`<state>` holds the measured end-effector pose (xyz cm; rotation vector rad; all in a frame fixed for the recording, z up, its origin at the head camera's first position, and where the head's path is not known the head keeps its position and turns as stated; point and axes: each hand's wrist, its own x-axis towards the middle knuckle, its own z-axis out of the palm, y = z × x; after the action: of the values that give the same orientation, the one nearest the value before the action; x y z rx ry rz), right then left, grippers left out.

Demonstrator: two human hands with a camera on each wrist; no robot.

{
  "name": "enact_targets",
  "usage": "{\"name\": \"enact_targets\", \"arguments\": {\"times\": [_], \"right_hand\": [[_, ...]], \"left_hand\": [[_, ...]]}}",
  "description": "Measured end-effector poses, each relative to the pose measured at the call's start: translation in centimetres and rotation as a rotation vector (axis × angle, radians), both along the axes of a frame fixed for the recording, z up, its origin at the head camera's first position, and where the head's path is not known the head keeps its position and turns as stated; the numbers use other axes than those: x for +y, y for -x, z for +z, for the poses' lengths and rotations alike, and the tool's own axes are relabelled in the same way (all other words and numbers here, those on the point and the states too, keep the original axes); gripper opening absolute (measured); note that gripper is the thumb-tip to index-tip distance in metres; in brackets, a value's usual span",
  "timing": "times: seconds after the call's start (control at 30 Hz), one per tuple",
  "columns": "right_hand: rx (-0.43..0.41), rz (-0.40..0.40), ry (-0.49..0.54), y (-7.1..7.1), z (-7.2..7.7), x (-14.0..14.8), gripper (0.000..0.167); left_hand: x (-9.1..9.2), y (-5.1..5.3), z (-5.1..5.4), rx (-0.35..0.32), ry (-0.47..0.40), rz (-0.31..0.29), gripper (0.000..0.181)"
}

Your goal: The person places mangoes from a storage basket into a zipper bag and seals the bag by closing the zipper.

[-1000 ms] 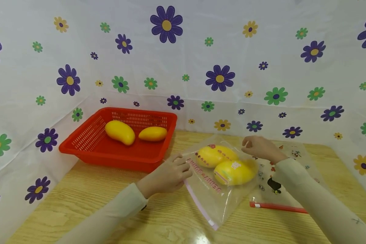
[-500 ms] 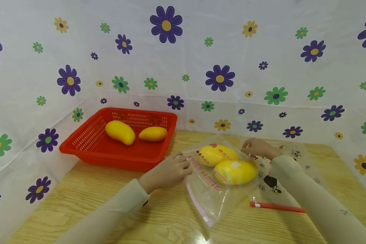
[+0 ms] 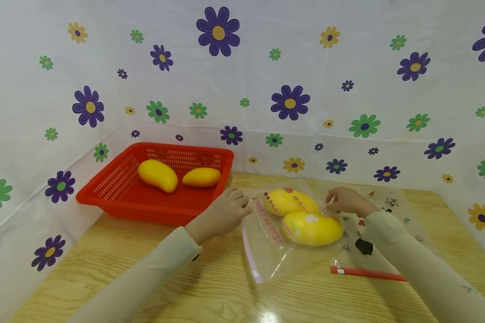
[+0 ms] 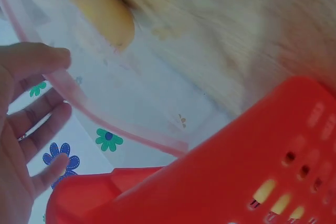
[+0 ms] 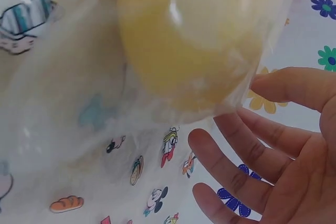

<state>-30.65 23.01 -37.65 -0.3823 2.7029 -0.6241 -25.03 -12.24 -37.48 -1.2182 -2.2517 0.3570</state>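
A clear zip bag (image 3: pixel 266 264) with pink print lies on the table, two yellow mangoes (image 3: pixel 313 229) inside it. My left hand (image 3: pixel 219 214) holds its pink-strip edge near the upper left corner; in the left wrist view the thumb of that hand (image 4: pixel 31 98) lies over the pink strip (image 4: pixel 121 124), fingers behind it. At the bag's far right side, my right hand (image 3: pixel 349 201) pinches the plastic beside the mangoes. The right wrist view shows this hand (image 5: pixel 283 145) with thumb and index finger at the bag's edge, near a mango (image 5: pixel 184 40), other fingers spread.
A red basket (image 3: pixel 145 208) with two yellow mangoes (image 3: pixel 158 176) stands on the left, close to my left hand. A second clear bag (image 3: pixel 381 255) with cartoon prints and a red zip strip lies flat under my right forearm. A flowered white cloth (image 3: pixel 250 76) rises behind the table.
My left hand has moved slightly up and left, and the bag's pink-strip edge has swung left and away from me. My right hand has shifted a little to the right.
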Motion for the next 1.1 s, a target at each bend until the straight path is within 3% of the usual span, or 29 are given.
{"name": "enact_targets", "arguments": {"times": [0.23,0.63,0.93,1.1], "right_hand": [[-0.005,-0.024,0.002,-0.8,-0.1,0.2,0.029],[0.001,-0.063,0.024,-1.5,-0.4,0.2,0.029],[0.024,-0.093,0.074,-1.4,-0.7,-0.2,0.028],[0.049,-0.088,0.089,-1.4,-0.8,-0.3,0.027]], "left_hand": [[0.5,1.1,0.5,-0.016,0.03,0.118,0.01],[1.1,2.8,1.8,-0.138,0.09,0.197,0.019],[1.4,4.6,2.7,-0.221,0.153,0.26,0.023],[1.7,5.4,2.9,-0.232,0.164,0.27,0.02]]}}
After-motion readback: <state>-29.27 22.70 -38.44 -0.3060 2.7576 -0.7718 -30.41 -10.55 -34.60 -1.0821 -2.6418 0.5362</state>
